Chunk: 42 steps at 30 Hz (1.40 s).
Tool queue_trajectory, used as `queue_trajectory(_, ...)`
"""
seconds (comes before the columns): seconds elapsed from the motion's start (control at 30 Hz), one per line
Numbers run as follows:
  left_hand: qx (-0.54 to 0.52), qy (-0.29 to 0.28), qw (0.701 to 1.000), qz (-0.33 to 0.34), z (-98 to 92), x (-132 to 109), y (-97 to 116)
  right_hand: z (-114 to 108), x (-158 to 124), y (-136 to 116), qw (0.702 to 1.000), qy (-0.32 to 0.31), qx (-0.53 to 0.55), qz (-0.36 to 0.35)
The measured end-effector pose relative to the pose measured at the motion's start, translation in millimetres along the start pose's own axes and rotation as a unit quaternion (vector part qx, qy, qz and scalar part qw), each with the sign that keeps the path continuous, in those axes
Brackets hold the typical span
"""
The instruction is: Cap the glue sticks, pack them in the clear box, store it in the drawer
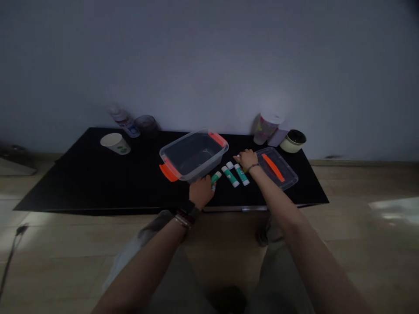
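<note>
My left hand (200, 193) is shut on a green-and-white glue stick (215, 178), which pokes out past the fingers beside the box. Two similar glue sticks (230, 177) (241, 175) lie side by side on the black tabletop (98, 183), between my hands. My right hand (247, 159) rests just above them, its fingers curled. A small white end shows at its fingertips, and I cannot tell whether it is held. A clear plastic box (193, 155) with orange handles stands left of it, and its clear lid (277, 168) lies to the right.
Along the back of the black table stand a paper cup (115, 144), a plastic bottle (124, 123), a dark glass (146, 125), a plastic cup (266, 128) and a cream bowl (293, 141). A wall rises behind; a wooden floor lies around.
</note>
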<state>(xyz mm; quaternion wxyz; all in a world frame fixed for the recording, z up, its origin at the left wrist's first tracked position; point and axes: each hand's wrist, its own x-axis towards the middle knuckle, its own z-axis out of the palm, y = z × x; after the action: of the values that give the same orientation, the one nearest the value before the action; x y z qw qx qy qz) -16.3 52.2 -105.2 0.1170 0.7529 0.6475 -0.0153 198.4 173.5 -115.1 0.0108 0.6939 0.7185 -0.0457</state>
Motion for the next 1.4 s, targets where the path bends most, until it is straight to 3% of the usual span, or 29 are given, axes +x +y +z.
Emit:
queue_trajectory(0.13, 0.0, 0.008, 1.0, 0.004, 6.8, 13.1, 6.4, -1.8, -0.2, -2.1, 0.999, 0.019, -0.022, -0.015)
queue_trajectory(0.27, 0.011, 0.004, 1.0, 0.012, 10.8, 20.6, 13.0, -27.0, -15.0, 18.7, 1.0, 0.02, -0.006, 0.01)
queue_trajectory(0.4, 0.035, 0.009, 0.999, 0.026, 15.2, 24.1, 15.6, -48.7, -46.7, 60.3, 0.994, -0.103, -0.017, 0.039)
queue_trajectory(0.5, 0.048, 0.025, 0.998, 0.037, 16.8, 24.2, 16.2, -47.1, -70.7, 82.3, 0.981, -0.188, -0.038, 0.031)
queue_trajectory(0.57, 0.053, 0.039, 0.997, 0.034, 16.3, 23.5, 16.1, -39.7, -81.5, 87.4, 0.979, -0.198, -0.036, 0.016)
queue_trajectory(0.8, 0.041, 0.062, 0.997, -0.001, 12.2, 26.9, 7.3, -22.3, -92.7, 77.0, 0.989, -0.143, -0.019, 0.02)
queue_trajectory(1.1, 0.052, 0.097, 0.994, 0.01, 6.3, 28.0, 8.1, -44.6, -112.0, 61.7, 0.993, -0.106, -0.022, 0.043)
queue_trajectory(1.23, 0.054, 0.126, 0.99, 0.037, -3.2, 16.4, 7.2, -56.0, -132.1, 49.4, 0.988, -0.154, -0.014, -0.008)
queue_trajectory(1.4, 0.03, 0.187, 0.978, 0.093, -19.4, -3.8, -6.2, -53.5, -163.2, 27.8, 0.966, -0.217, 0.01, -0.14)
